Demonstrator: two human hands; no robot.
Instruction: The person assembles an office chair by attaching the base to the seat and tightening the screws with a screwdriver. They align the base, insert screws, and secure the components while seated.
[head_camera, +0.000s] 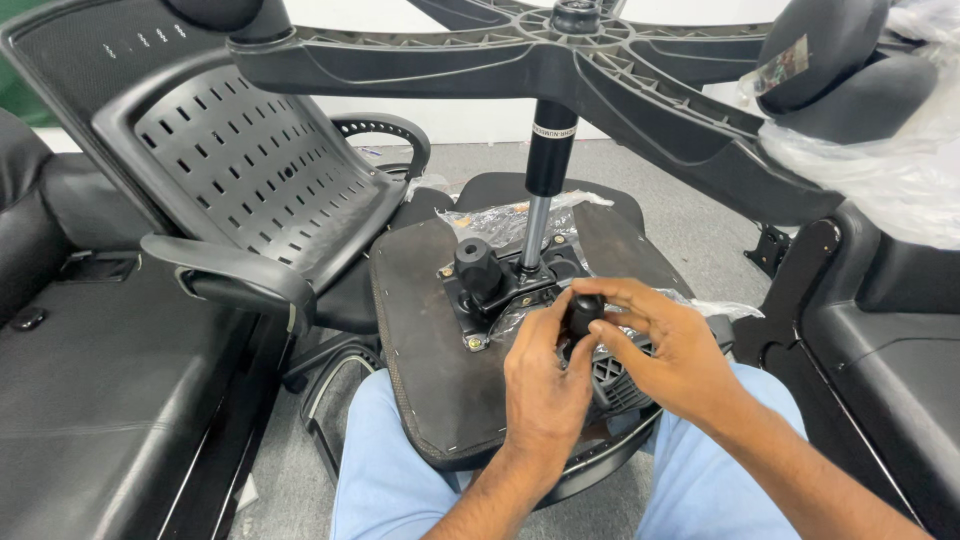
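An upturned chair seat (425, 340) lies on my lap, its brown underside up. A black metal tilt mechanism (500, 290) is bolted to it, with a round black knob (477, 262) and a gas lift column (545, 170) rising to the star base (560, 60) overhead. My left hand (540, 385) and my right hand (665, 350) meet over the mechanism's near edge, fingers pinching a small black knob (583, 310). A black armrest part (620, 385) sits under my hands.
A black perforated chair back with armrest (250, 180) stands to the left. Black upholstered seats (110, 400) lie at far left and right (880, 340). Plastic-wrapped parts (890, 170) hang at upper right. Clear wrapping (500, 220) lies behind the mechanism. Grey floor beyond.
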